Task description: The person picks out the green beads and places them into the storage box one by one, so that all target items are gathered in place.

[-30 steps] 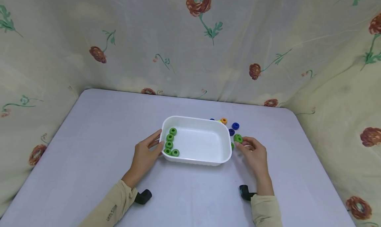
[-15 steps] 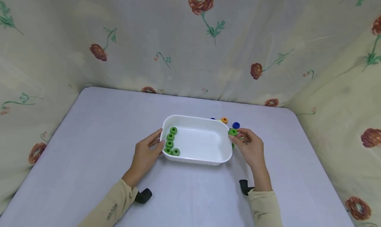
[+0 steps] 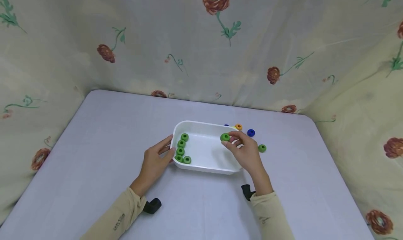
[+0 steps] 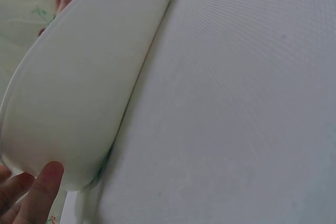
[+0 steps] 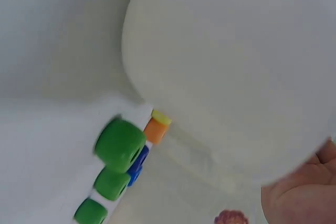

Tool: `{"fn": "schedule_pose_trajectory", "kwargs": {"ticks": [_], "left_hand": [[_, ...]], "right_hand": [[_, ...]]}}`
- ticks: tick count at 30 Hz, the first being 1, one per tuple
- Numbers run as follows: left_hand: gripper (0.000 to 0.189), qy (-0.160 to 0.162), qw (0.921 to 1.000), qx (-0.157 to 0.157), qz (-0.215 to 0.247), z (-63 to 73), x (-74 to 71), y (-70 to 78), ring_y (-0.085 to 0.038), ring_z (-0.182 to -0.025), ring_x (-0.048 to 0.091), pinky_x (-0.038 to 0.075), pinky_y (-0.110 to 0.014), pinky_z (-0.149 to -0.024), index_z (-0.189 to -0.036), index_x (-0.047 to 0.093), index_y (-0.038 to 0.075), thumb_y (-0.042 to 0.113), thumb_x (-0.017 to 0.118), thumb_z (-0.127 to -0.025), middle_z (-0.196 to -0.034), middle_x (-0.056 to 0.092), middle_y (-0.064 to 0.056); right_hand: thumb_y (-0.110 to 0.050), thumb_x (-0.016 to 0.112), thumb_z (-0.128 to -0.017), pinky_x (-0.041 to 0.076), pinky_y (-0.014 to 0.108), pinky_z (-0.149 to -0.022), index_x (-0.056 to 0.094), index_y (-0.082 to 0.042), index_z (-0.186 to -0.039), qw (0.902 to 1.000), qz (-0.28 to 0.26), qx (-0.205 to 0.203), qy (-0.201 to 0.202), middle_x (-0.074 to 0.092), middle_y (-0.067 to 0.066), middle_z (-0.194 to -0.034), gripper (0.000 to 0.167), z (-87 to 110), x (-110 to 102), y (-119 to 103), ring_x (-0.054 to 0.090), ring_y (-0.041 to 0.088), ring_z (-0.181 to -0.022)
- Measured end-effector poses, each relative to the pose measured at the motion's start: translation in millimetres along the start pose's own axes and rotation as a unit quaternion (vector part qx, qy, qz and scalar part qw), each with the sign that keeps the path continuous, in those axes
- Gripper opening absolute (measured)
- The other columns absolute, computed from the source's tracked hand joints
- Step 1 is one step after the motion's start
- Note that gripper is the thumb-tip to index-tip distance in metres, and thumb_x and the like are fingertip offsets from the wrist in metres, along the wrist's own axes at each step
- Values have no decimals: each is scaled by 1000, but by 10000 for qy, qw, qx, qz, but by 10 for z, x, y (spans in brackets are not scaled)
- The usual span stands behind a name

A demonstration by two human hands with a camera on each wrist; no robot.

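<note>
right hand (image 3: 247,152) pinches one green bead (image 3: 224,139) between thumb and fingers, above right part of white tray (image 3: 206,147). left hand (image 3: 156,161) grips tray's left end at the rim. five green beads (image 3: 178,153) lie in tray along left side. outside it, on table (image 3: 104,138): loose green bead (image 3: 262,148), blue bead (image 3: 251,133), orange bead (image 3: 238,127).

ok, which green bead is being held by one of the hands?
The bead pinched in the right hand, above the right half of the white tray. Five others rest in the tray's left end; the remaining visible greens lie outside it.
</note>
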State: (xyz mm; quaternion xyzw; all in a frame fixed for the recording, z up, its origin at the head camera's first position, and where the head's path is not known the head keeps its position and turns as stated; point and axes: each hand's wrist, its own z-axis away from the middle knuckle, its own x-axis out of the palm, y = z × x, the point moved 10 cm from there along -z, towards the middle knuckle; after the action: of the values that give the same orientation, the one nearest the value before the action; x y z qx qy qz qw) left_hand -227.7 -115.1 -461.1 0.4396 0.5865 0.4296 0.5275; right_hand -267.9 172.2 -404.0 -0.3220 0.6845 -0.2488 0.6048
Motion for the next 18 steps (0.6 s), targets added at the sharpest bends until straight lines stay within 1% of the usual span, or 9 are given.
{"fn": "schedule_pose_trajectory", "kwargs": {"ticks": [3, 7, 12, 18], "left_hand": [[50, 7, 10000, -6, -4, -4, -1, 5, -31, -125, 64, 65, -19, -75, -145, 54, 13, 12, 65, -97, -145, 59, -12], [50, -10, 10000, 18, -13, -11, 1, 26, -31, -126, 64, 65, -18, -76, -146, 54, 13, 12, 65, -97, -146, 59, -11], [50, -21, 10000, 3, 9, -14, -6, 54, -30, -126, 64, 65, -19, -76, -146, 53, 13, 13, 65, -97, -145, 59, -11], [50, -43, 9999, -91, -7, 0, 0, 20, -29, -126, 64, 65, -18, -76, -146, 53, 13, 14, 65, -97, -146, 58, -10]], "right_hand": [[-22, 80, -87, 51, 17, -66, 69, -8, -117, 9997, -21, -212, -156, 71, 8, -95, 35, -35, 119, -66, 62, 16, -82], [-24, 80, -87, 51, 17, -66, 70, -10, -115, 9987, -29, -360, -345, 71, 6, -94, 33, -72, 275, -166, 62, 15, -81], [-26, 79, -87, 50, 20, -68, 70, -12, -114, 9972, 8, -347, -658, 70, 3, -94, 32, -91, 490, -232, 62, 15, -82], [-26, 80, -87, 49, 20, -67, 70, -11, -115, 9942, 149, -315, -1018, 71, 3, -94, 33, -91, 718, -242, 62, 13, -81]]}}
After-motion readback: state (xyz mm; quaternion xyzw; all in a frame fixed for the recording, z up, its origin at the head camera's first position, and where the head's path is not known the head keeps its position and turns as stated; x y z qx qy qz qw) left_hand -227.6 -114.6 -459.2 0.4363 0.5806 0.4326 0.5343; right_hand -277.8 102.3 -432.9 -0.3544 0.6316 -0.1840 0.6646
